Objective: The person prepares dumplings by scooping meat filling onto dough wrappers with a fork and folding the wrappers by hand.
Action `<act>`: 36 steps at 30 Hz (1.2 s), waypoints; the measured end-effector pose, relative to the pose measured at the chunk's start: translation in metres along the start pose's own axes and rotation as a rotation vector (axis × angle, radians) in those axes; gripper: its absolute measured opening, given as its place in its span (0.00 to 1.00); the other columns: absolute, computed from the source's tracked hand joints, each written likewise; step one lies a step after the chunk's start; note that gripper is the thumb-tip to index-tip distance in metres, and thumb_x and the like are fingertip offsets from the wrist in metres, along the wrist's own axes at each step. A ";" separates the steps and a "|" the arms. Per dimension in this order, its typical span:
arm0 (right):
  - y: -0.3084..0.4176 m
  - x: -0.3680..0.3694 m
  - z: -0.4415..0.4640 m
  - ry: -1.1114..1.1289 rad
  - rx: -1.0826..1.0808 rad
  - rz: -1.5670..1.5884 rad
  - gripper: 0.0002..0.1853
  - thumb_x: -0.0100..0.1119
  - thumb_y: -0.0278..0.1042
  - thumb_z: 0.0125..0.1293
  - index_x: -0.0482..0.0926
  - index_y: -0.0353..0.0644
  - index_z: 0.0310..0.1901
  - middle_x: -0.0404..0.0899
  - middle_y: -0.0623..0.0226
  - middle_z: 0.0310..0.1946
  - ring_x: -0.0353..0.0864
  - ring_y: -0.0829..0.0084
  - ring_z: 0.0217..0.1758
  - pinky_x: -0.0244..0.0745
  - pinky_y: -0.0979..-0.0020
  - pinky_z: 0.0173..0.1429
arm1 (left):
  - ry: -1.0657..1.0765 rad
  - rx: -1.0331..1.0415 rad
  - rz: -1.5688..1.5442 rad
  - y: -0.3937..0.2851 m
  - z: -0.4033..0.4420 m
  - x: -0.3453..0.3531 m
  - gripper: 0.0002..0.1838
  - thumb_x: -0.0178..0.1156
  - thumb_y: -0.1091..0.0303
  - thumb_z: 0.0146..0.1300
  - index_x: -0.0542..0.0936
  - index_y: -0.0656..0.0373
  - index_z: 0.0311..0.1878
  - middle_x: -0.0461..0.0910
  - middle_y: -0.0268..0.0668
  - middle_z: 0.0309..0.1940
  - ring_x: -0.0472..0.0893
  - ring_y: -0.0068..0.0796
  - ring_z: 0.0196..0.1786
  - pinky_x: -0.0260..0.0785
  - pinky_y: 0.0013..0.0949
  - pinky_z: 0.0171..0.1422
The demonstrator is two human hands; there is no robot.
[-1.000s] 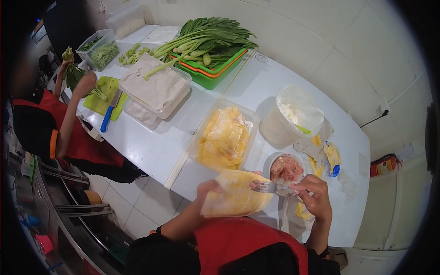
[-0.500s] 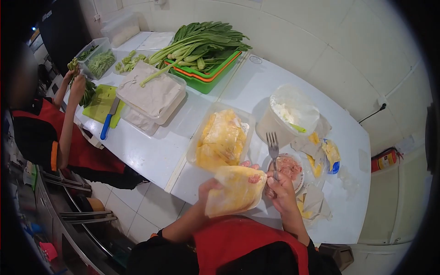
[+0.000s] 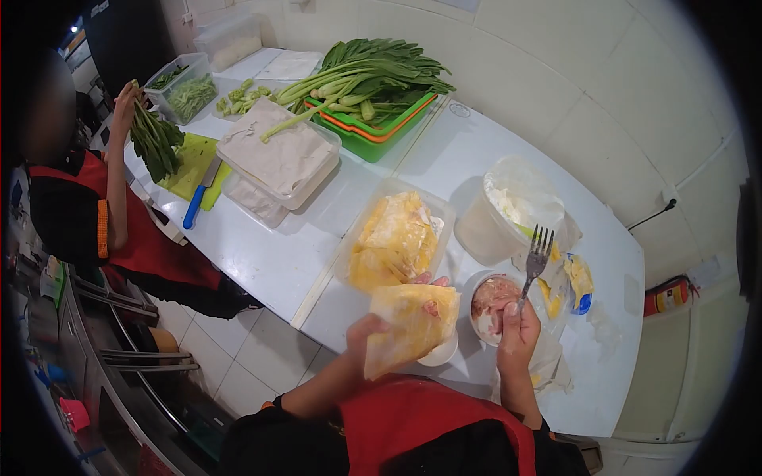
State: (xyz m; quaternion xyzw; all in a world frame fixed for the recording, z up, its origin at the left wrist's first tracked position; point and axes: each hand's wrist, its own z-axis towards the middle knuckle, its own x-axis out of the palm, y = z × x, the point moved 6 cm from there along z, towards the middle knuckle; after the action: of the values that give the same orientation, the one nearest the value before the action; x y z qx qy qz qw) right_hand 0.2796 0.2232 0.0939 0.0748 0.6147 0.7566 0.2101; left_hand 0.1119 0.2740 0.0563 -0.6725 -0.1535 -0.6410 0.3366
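Observation:
My left hand (image 3: pixel 367 339) holds a thin, floury yellow dough wrapper (image 3: pixel 409 337), its fingertips showing past the far edge. A small dab of pink minced meat (image 3: pixel 431 309) sits near the wrapper's upper right corner. Closed round a fork (image 3: pixel 537 258), my right hand (image 3: pixel 517 337) is at the bowl of pinkish mince (image 3: pixel 486 305), with the tines pointing up and away. Part of a small white dish (image 3: pixel 441 351) shows from beneath the wrapper. Just beyond my left hand, a clear plastic container (image 3: pixel 446 226) holds a stack of floured yellow wrappers (image 3: pixel 397 230).
A lined white tub (image 3: pixel 480 230) and torn packaging (image 3: pixel 579 282) stand right. Leafy greens (image 3: pixel 373 75) fill a green crate (image 3: pixel 369 149) at the back. Leftward are a paper-covered container (image 3: pixel 278 151), a blue-handled knife (image 3: pixel 194 205) and another person (image 3: pixel 119 206) holding greens.
My right hand and the fork have moved right, from the wrapper to the mince bowl. The wrapper stays in my left hand. The other person's greens now hang lower and more fully in view.

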 end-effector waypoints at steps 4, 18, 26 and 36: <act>0.014 0.015 -0.003 0.266 0.145 -0.014 0.08 0.48 0.28 0.66 0.77 0.35 0.35 0.73 0.71 0.23 0.66 0.84 0.25 0.62 0.80 0.30 | -0.014 0.014 0.100 -0.001 -0.001 0.003 0.50 0.51 0.62 0.37 0.49 0.60 0.70 0.47 0.44 0.71 0.52 0.39 0.72 0.48 0.41 0.72; 0.002 0.044 0.006 0.321 0.123 -0.275 0.11 0.67 0.32 0.53 0.79 0.41 0.38 0.58 0.78 0.12 0.57 0.87 0.16 0.55 0.78 0.21 | 0.021 0.003 0.141 0.002 -0.002 0.007 0.52 0.51 0.64 0.36 0.44 0.60 0.71 0.46 0.43 0.71 0.54 0.38 0.71 0.44 0.38 0.74; 0.010 0.059 0.005 0.380 0.070 -0.498 0.14 0.69 0.35 0.49 0.74 0.43 0.35 0.64 0.69 0.14 0.66 0.72 0.16 0.64 0.70 0.24 | 0.000 0.005 0.091 0.005 0.003 0.004 0.53 0.50 0.67 0.34 0.44 0.58 0.71 0.46 0.41 0.71 0.54 0.39 0.71 0.44 0.39 0.74; -0.007 0.062 0.013 0.408 -0.014 -0.488 0.13 0.67 0.35 0.50 0.73 0.41 0.32 0.69 0.65 0.16 0.70 0.69 0.19 0.66 0.68 0.27 | -0.004 -0.010 0.070 0.010 0.006 -0.017 0.48 0.47 0.68 0.39 0.47 0.59 0.71 0.49 0.41 0.70 0.56 0.38 0.70 0.46 0.39 0.73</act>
State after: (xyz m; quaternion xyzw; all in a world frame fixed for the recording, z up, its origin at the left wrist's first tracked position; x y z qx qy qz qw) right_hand 0.2306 0.2611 0.0808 -0.2295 0.6388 0.6874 0.2585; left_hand 0.1208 0.2749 0.0373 -0.6804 -0.1274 -0.6283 0.3550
